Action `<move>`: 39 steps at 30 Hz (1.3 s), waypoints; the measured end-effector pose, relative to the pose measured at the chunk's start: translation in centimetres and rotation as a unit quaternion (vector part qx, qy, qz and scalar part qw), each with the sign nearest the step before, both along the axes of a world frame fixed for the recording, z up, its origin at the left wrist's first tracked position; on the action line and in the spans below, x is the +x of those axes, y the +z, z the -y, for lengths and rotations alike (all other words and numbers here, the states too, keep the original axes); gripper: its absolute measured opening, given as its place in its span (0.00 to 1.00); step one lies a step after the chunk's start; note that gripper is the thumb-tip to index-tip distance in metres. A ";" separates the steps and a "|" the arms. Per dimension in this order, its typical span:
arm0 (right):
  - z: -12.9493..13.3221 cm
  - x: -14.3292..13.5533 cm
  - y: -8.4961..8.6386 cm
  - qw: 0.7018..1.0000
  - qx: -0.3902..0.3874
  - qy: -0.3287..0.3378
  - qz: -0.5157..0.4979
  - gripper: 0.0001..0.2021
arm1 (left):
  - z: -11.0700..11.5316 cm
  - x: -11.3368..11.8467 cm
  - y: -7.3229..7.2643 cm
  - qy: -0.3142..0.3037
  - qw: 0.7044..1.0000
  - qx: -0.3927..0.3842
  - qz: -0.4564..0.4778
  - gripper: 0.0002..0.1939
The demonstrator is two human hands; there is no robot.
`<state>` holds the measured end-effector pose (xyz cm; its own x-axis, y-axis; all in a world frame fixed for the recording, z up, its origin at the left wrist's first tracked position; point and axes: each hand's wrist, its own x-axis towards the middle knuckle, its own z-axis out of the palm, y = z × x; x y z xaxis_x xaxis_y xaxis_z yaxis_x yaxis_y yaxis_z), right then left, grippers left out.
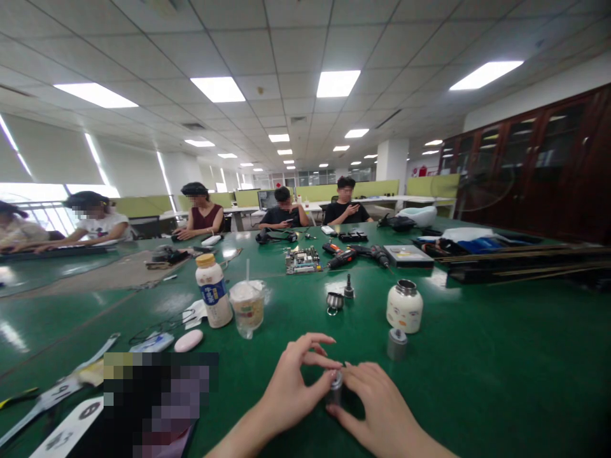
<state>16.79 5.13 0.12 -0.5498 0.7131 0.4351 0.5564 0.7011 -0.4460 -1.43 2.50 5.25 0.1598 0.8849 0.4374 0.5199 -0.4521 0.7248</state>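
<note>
Between my hands a small grey metal cylinder [335, 393] stands upright at the near side of the green table; its exact kind cannot be made out. My left hand [300, 375] pinches its top with the thumb and a finger, other fingers raised. My right hand [375, 404] closes around its right side, thumb low and fingertips near the top. A similar grey metal cylinder [397, 344] stands to the right, in front of a cream-coloured flask [405, 309] without a lid. Farther off are a small round metal pot-like piece [335, 301] and a dark metal bit [349, 287].
On the left stand a bottle [214, 292] and a lidded cup with a straw [247, 304], near a pink oval object [189, 340]. A circuit board [303, 261] and power drills [341, 257] lie farther back. Several people sit beyond the table [477, 343].
</note>
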 end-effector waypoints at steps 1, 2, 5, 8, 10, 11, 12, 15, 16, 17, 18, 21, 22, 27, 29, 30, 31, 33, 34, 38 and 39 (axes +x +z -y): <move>0.0 0.0 0.0 1.000 0.000 -0.002 0.000 0.13 | 0.0 0.0 0.0 -0.004 1.000 -0.001 0.003 0.19; 0.0 0.0 0.0 1.000 0.000 -0.004 -0.001 0.12 | 0.0 0.0 0.0 -0.009 1.000 -0.003 0.006 0.20; 0.0 0.0 -0.1 1.000 0.001 -0.005 -0.001 0.12 | 0.0 0.0 -0.1 -0.021 1.000 -0.011 0.011 0.20; -0.1 0.0 -0.1 1.000 0.008 -0.007 0.002 0.12 | 0.1 -0.1 -0.2 -0.029 0.999 -0.014 0.006 0.21; -0.1 -0.1 0.0 1.000 0.013 -0.008 0.006 0.12 | 0.2 -0.2 -0.1 -0.032 0.999 -0.015 0.006 0.23; -0.1 -0.1 -0.1 1.000 0.015 -0.009 0.008 0.12 | 0.2 -0.2 -0.1 -0.033 0.999 -0.015 0.007 0.23; -0.1 0.0 -0.1 1.000 0.016 -0.009 0.009 0.12 | 0.2 -0.2 -0.2 -0.031 0.999 -0.014 0.008 0.23; -0.1 0.0 0.0 1.000 0.018 -0.005 0.009 0.14 | 0.1 -0.2 -0.2 -0.002 1.000 -0.006 0.003 0.21; -0.1 0.0 0.0 1.000 0.017 -0.003 0.008 0.15 | 0.0 -0.1 -0.2 0.014 1.000 -0.002 -0.003 0.20; -0.1 0.0 0.0 1.000 0.017 -0.004 0.006 0.16 | -0.1 -0.1 -0.1 0.031 0.999 0.003 -0.015 0.20; -0.1 0.0 0.0 1.000 0.017 -0.005 0.005 0.17 | -0.1 0.0 0.1 0.049 0.998 0.010 -0.034 0.19; 0.0 -0.1 0.0 1.000 0.012 -0.014 0.002 0.16 | 0.1 -0.1 0.7 0.149 0.977 0.042 -0.149 0.22; 0.0 -0.1 0.1 1.000 0.011 -0.015 0.002 0.16 | 0.2 -0.4 0.8 0.206 0.955 0.050 -0.208 0.25; 0.0 -0.1 0.1 1.000 0.022 -0.015 0.007 0.19 | -0.3 -4.0 -0.8 0.456 0.773 -0.089 -0.432 0.35; 0.0 0.0 0.1 1.000 0.020 -0.016 0.009 0.19 | -1.1 -5.9 -1.9 0.485 0.754 -0.159 -0.415 0.34; 0.0 0.0 0.1 1.000 0.017 -0.017 0.010 0.19 | -1.5 -6.6 -2.4 0.489 0.757 -0.200 -0.385 0.34; 0.0 0.0 0.1 1.000 0.013 -0.016 0.010 0.19 | -1.9 -7.2 -2.7 0.485 0.764 -0.225 -0.361 0.34; 0.0 0.0 0.1 1.000 0.007 -0.014 0.008 0.19 | -2.2 -7.5 -2.9 0.449 0.792 -0.227 -0.346 0.33; 0.0 0.0 0.1 1.000 0.005 -0.014 0.007 0.19 | -2.2 -7.2 -2.8 0.422 0.809 -0.204 -0.355 0.32; 0.0 -0.1 0.1 1.000 0.003 -0.013 0.006 0.19 | -1.0 -4.6 -1.4 0.320 0.844 -0.074 -0.424 0.27; 0.0 -0.1 0.1 1.000 0.003 -0.014 0.007 0.19 | -0.6 -3.9 -1.0 0.299 0.848 -0.059 -0.434 0.25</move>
<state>16.70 5.14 0.25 -0.5364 0.7255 0.4312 0.5819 0.6880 -0.4336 -5.35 3.06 4.28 -0.1165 0.9505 0.2879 0.9913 0.1293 -0.0256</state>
